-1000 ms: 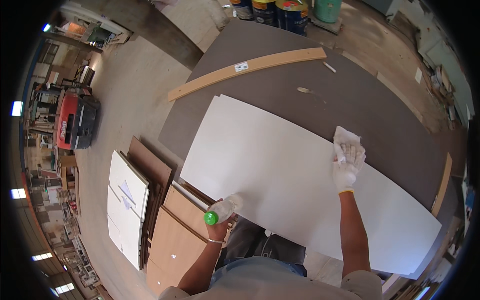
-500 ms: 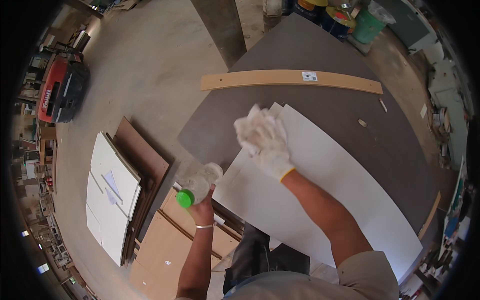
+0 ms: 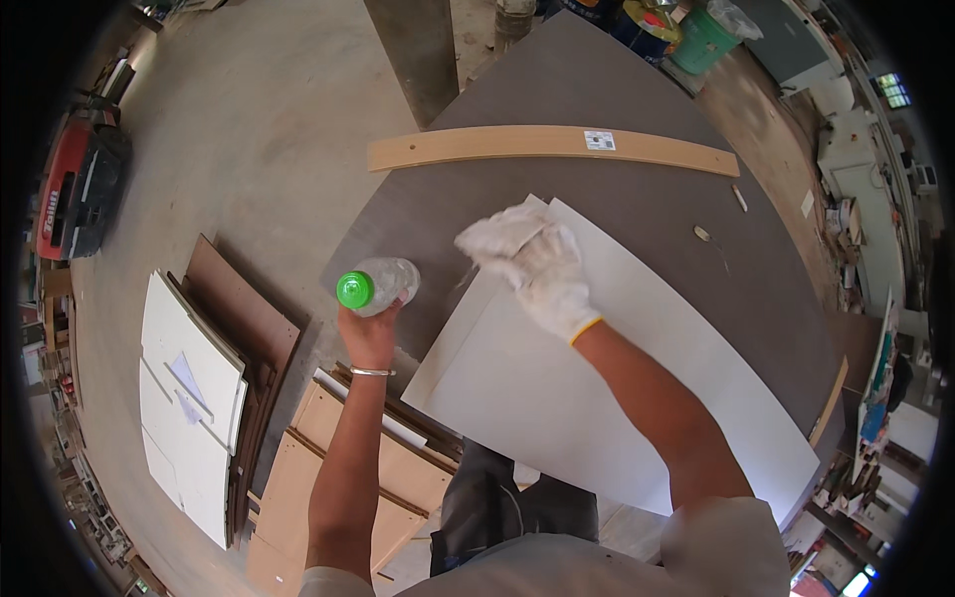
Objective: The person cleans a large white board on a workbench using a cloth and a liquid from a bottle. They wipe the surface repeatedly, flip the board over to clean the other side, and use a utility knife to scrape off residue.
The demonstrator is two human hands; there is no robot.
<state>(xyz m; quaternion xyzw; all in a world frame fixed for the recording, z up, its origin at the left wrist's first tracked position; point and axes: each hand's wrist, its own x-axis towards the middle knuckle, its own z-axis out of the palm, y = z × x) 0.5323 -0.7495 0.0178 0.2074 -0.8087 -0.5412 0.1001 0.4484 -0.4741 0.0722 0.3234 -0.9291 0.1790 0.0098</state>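
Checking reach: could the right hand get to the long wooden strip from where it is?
Probably yes: the right hand rests on the white panel, and only bare tabletop lies between it and the wooden strip.

Matt white panel (image 3: 597,378), clear plastic bottle (image 3: 383,284), cloth rag (image 3: 497,237).

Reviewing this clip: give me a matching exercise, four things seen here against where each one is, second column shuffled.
Things:
1. plastic bottle with green cap
2. white cloth
3. wooden strip
4. white panel

Places:
A. flat on the grey table, under the gloved right hand
B. along the table's far side, beyond the panel
C. held in the bare left hand
D. pressed on the panel's far corner by the right hand

Pairs: 1-C, 2-D, 3-B, 4-A
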